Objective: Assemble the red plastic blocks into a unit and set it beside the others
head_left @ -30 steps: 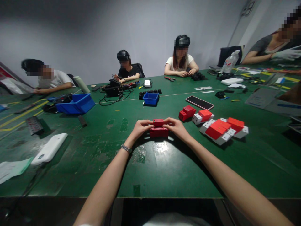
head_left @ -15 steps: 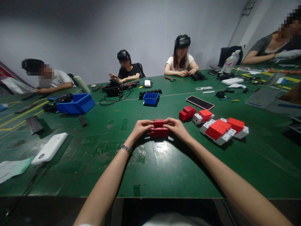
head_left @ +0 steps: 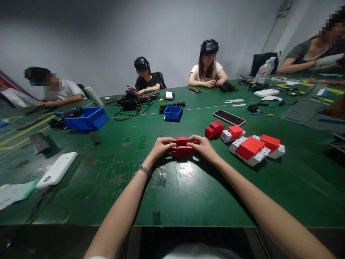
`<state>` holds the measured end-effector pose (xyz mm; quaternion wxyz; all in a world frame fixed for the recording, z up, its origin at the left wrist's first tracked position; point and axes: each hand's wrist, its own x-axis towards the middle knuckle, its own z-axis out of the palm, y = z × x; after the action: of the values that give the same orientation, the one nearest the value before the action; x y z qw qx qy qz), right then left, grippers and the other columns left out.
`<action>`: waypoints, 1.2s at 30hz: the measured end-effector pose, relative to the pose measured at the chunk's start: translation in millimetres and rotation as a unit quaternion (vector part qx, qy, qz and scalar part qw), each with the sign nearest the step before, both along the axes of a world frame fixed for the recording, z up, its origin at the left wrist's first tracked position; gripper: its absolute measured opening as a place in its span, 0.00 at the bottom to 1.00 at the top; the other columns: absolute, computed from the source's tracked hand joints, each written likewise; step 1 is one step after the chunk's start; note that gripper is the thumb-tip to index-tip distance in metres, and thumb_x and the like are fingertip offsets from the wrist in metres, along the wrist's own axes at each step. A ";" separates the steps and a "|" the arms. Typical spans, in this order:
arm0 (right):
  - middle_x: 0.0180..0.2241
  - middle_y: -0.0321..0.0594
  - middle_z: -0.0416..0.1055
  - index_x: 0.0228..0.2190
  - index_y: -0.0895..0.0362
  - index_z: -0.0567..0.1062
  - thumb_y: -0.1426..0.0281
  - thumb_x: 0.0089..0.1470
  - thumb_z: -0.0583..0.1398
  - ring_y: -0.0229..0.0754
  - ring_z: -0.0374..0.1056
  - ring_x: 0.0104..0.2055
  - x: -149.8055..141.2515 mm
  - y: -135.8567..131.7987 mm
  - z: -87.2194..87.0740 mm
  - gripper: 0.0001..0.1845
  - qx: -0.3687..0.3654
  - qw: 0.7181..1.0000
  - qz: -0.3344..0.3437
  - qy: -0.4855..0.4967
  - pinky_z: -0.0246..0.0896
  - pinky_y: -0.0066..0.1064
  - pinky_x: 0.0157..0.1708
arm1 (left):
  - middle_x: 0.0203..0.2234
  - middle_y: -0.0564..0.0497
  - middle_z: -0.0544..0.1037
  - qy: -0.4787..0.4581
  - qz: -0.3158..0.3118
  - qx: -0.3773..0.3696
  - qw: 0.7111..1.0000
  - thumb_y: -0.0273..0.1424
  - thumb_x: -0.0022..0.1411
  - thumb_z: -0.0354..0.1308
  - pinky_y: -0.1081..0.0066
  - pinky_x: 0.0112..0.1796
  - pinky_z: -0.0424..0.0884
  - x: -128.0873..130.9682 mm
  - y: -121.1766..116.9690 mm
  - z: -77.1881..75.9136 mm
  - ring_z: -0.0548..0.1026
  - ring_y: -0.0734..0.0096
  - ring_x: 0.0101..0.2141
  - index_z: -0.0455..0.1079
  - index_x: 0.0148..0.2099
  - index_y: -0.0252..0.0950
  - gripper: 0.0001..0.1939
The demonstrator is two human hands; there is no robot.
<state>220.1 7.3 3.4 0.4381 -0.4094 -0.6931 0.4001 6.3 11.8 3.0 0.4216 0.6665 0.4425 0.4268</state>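
Between my hands stands a red block-shaped device (head_left: 182, 151), like a circuit breaker or surge protector housing, with a narrower raised upper part. My left hand (head_left: 163, 145) pinches its left side between thumb and fingers. On the opposite side my right hand (head_left: 201, 145) grips it the same way. The device's underside appears to rest on the green table (head_left: 205, 201). To the right sit similar pieces: an all-red one (head_left: 214, 129), a red and white one (head_left: 232, 133), and a larger red and white group (head_left: 250, 149).
A phone (head_left: 229, 117) lies beyond the red and white pieces. Farther back is a small blue bin (head_left: 173, 113), with a larger blue bin (head_left: 87, 119) to its left. At left lies a white power bank (head_left: 57, 170) with a cable. Several people sit around the table.
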 end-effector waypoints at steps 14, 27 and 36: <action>0.32 0.40 0.75 0.30 0.58 0.76 0.65 0.46 0.62 0.42 0.71 0.35 -0.1 -0.3 0.8 0.10 -0.002 1.000 -0.001 0.001 0.64 0.33 0.38 | 0.30 0.47 0.79 -0.002 0.001 0.001 1.000 0.35 0.48 0.64 0.72 0.33 0.68 -0.5 0.8 -1.5 0.75 0.68 0.31 0.76 0.34 0.31 0.13; 0.33 0.41 0.75 0.33 0.58 0.75 0.66 0.47 0.61 0.42 0.71 0.36 0.0 -2.7 3.2 0.11 -0.007 1.000 0.003 -0.003 0.64 0.34 0.40 | 0.33 0.46 0.79 -0.014 0.008 -0.011 1.000 0.35 0.46 0.65 0.71 0.35 0.70 -0.6 1.6 -3.7 0.76 0.68 0.32 0.75 0.36 0.32 0.15; 0.33 0.41 0.75 0.33 0.58 0.75 0.66 0.46 0.61 0.41 0.71 0.36 -0.1 -2.1 3.8 0.11 -0.001 1.000 0.007 0.004 0.64 0.33 0.39 | 0.32 0.46 0.79 -0.010 0.006 -0.007 1.000 0.35 0.46 0.65 0.71 0.35 0.70 -1.2 2.5 -4.0 0.76 0.67 0.32 0.75 0.36 0.31 0.15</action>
<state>220.0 5.1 7.1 0.4377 -0.4036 -0.6935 0.4056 5.0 14.3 -1.0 0.4286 0.6563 0.4451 0.4330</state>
